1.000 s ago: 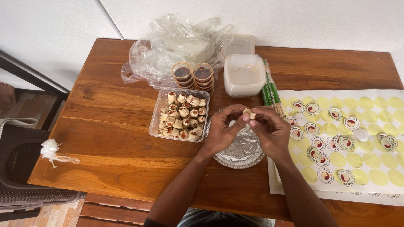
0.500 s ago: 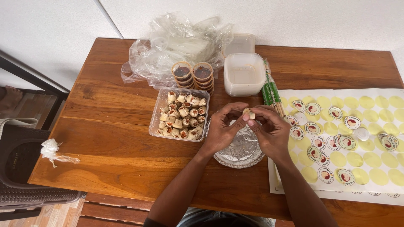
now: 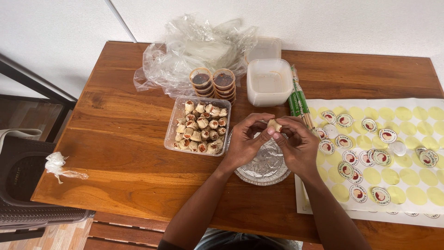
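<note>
My left hand [image 3: 243,141] and my right hand [image 3: 298,146] meet over a round foil tray [image 3: 264,167] on the wooden table [image 3: 115,139]. Together their fingertips pinch one small pale dumpling [image 3: 274,125], held just above the tray. Left of my left hand stands a clear plastic box [image 3: 200,126] filled with several dumplings topped in red. To the right of my right hand lies a yellow sticker sheet [image 3: 397,153] with round labels.
Stacked sauce cups [image 3: 213,83] and an empty clear tub [image 3: 269,82] stand behind the dumpling box, with wrapped chopsticks [image 3: 299,99] beside the tub. Crumpled plastic bags [image 3: 194,48] lie at the back. A dark chair [image 3: 23,180] with a small knotted bag [image 3: 58,164] stands at the left.
Both hands stay over the foil tray with the dumpling between them; only the fingers have shifted slightly on it.
</note>
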